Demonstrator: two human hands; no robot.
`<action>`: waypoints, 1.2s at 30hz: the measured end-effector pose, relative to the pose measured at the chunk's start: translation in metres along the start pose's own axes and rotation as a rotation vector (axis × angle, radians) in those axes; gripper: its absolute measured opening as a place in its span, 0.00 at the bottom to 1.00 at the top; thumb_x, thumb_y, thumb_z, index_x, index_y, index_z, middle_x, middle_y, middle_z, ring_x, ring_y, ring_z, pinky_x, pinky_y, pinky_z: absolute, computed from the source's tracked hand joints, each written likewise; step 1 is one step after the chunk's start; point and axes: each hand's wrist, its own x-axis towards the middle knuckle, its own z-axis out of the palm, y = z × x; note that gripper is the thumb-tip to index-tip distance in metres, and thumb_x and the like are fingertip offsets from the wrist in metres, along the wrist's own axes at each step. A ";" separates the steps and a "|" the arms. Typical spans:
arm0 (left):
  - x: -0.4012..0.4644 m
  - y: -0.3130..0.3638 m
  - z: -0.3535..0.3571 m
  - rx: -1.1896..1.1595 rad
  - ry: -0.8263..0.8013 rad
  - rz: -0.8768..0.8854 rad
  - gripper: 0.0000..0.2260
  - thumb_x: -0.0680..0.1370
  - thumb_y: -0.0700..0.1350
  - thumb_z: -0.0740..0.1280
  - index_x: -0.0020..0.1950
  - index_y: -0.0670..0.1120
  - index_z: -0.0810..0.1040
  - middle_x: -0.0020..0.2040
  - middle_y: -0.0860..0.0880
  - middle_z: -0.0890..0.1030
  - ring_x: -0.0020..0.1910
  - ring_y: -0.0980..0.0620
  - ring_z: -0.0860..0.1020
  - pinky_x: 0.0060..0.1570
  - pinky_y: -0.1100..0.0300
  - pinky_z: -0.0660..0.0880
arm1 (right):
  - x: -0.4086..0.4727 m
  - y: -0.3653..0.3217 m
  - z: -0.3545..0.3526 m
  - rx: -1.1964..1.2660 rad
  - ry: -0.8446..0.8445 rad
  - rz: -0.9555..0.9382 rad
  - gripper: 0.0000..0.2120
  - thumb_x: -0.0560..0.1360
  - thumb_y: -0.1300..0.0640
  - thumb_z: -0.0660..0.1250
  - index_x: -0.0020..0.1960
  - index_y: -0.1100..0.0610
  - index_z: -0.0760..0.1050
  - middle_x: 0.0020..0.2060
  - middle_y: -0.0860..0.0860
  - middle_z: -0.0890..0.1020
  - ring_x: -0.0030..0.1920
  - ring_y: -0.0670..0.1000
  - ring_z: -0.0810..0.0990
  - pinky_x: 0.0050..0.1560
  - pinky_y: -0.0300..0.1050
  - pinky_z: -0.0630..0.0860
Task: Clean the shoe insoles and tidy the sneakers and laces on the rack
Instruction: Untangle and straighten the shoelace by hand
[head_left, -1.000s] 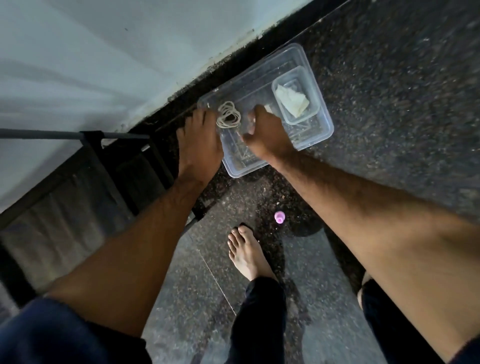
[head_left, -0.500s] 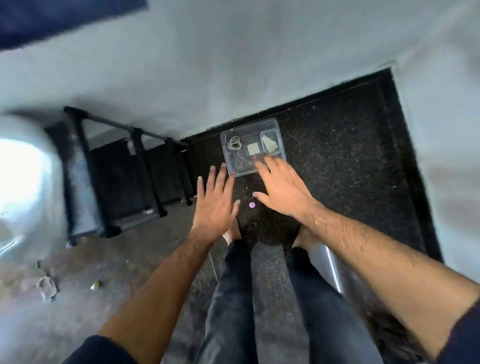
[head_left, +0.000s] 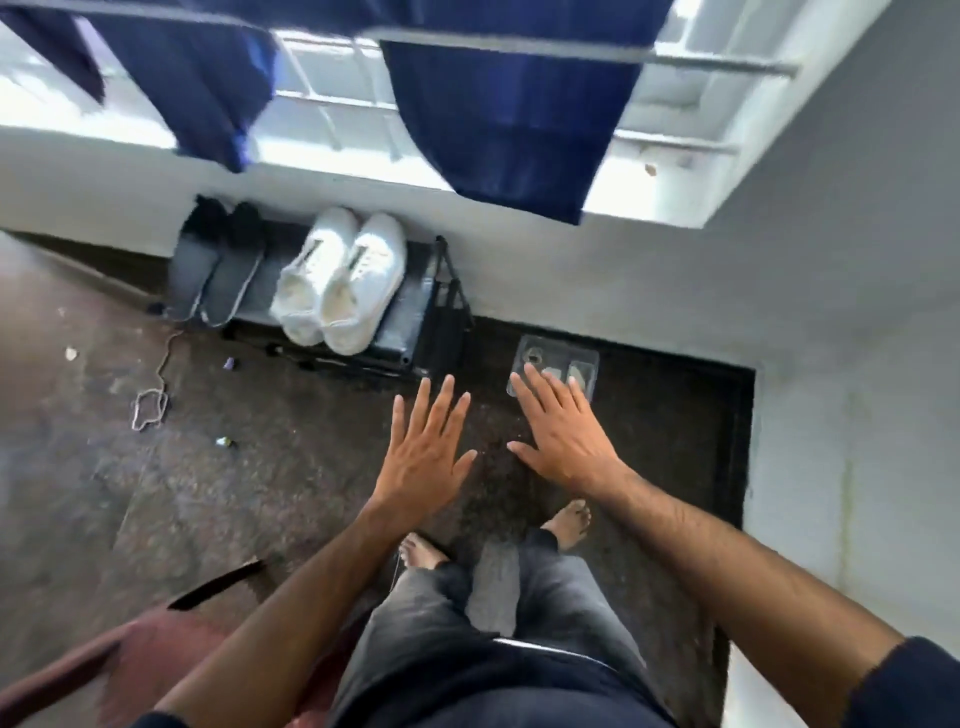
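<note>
Two white sneakers (head_left: 340, 280) sit side by side on top of the black shoe rack (head_left: 415, 332), toes toward the wall. Left of them on the rack lie two dark insoles (head_left: 221, 280). A clear plastic box (head_left: 553, 358) with a coiled lace and pale cloth inside stands on the floor right of the rack. A loose lace (head_left: 150, 405) trails over the floor at the left. My left hand (head_left: 426, 457) and my right hand (head_left: 561, 431) hover palm down, fingers spread, holding nothing. The right fingertips overlap the box in view.
Dark blue cloths (head_left: 498, 119) hang from rails above the rack. A reddish chair (head_left: 104, 670) is at the lower left. Small scraps (head_left: 224, 442) lie on the speckled floor. A grey wall (head_left: 852, 364) closes the right side. My bare feet stand below the hands.
I have stood up from the box; both hands left it and now hover spread in the air. The view has risen and shows the rack top with sneakers and insoles.
</note>
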 end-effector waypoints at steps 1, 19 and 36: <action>-0.009 -0.007 -0.001 -0.011 0.015 -0.008 0.33 0.80 0.60 0.55 0.82 0.45 0.61 0.84 0.43 0.55 0.83 0.38 0.52 0.76 0.32 0.55 | 0.002 -0.009 -0.004 0.001 -0.008 -0.020 0.44 0.79 0.38 0.63 0.83 0.53 0.44 0.83 0.54 0.49 0.82 0.58 0.49 0.80 0.60 0.45; -0.227 -0.294 -0.024 -0.262 0.275 -0.627 0.30 0.82 0.54 0.62 0.82 0.48 0.59 0.85 0.46 0.50 0.83 0.43 0.45 0.78 0.33 0.45 | 0.158 -0.367 -0.021 -0.266 -0.024 -0.563 0.42 0.78 0.40 0.65 0.83 0.55 0.49 0.81 0.56 0.55 0.81 0.57 0.56 0.81 0.59 0.52; -0.253 -0.557 -0.046 -0.297 0.206 -0.926 0.30 0.78 0.53 0.69 0.78 0.48 0.65 0.83 0.44 0.58 0.82 0.41 0.55 0.75 0.30 0.50 | 0.383 -0.611 0.009 -0.257 -0.203 -0.806 0.38 0.80 0.44 0.64 0.83 0.53 0.50 0.81 0.52 0.56 0.81 0.54 0.56 0.80 0.57 0.49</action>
